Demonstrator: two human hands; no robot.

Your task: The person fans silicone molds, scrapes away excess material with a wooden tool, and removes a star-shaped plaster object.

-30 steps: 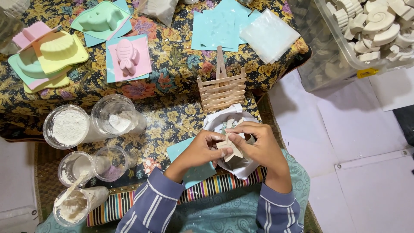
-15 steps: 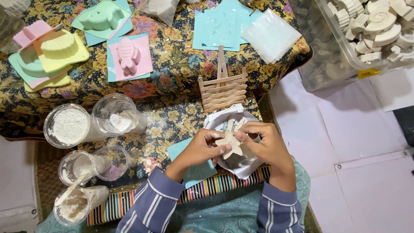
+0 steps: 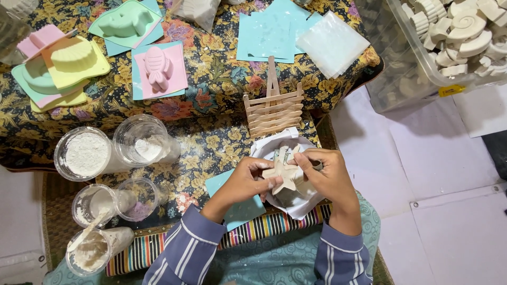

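Note:
A beige star-shaped plaster piece (image 3: 283, 172) is pinched between both hands over a white-lined bowl (image 3: 270, 143) at the table's near edge. My left hand (image 3: 244, 182) grips the star's left arm with its fingertips. My right hand (image 3: 326, 177) grips its right side, thumb on top. Just beyond the bowl lies a small rack of wooden sticks (image 3: 273, 107). A light blue sheet (image 3: 236, 208) lies under my left wrist.
Clear cups of white powder (image 3: 84, 153) and another cup (image 3: 143, 140) stand at the left, with two more cups (image 3: 120, 199) and a stirring stick (image 3: 87, 232) nearer. Coloured moulds (image 3: 158, 66) and blue sheets (image 3: 269, 34) lie at the back. A clear bin of white shell castings (image 3: 454, 37) sits right.
The star piece has come up out of the bowl and turned so its full shape faces the camera; both hands shifted slightly with it.

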